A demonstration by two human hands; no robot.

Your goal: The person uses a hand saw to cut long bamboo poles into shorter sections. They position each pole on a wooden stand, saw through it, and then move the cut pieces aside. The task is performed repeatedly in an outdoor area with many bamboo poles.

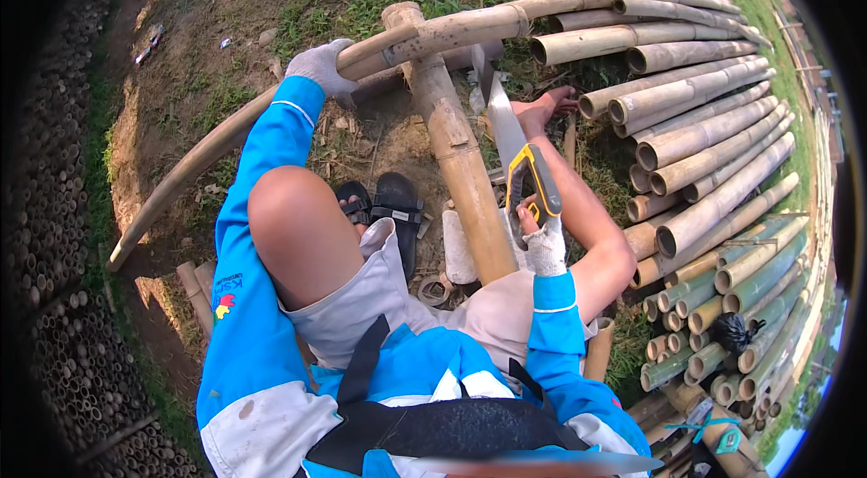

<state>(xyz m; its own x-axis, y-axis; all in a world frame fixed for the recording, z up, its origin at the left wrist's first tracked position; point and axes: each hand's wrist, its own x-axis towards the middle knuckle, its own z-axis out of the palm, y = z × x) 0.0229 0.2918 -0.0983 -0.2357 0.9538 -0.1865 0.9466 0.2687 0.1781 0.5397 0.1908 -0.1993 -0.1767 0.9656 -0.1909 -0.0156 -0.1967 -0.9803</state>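
My left hand (322, 68), in a pale knit glove, is closed round a long bent bamboo pole (194, 151) at the upper left of centre. That pole slants up to the right and lies against a thick bamboo post (452, 139). My right hand (545, 246), in a fingerless-looking glove, grips a handsaw (506, 123) by its yellow and black handle. The saw's blade points away from me, right of the post. Its far end is beside a darker bamboo piece (485, 54) under the pole; I cannot tell whether they touch.
Stacked bamboo poles (704, 153) fill the right side, with greener ones (722, 315) nearer me. Many bamboo ends (72, 334) line the far left. My bent knees and a sandal (397, 207) flank the post. A pale block (458, 246) lies beside it.
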